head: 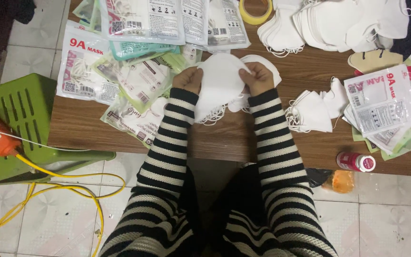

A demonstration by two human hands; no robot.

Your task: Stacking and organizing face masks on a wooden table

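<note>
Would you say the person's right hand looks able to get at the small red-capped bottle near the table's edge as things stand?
Probably yes: the bottle lies in the open on the table, nothing between, but the right hand is holding a white mask together with the left hand.

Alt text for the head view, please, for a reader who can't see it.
Both hands, left hand and right hand, hold a white face mask over a wooden table. Sealed mask packets and loose white masks lie around them.

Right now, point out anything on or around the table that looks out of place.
A small red-capped bottle lies on its side at the table's near edge. Mask packets on the left sprawl in an overlapping heap. Both hands hold a white mask; nothing looks damaged.
</note>
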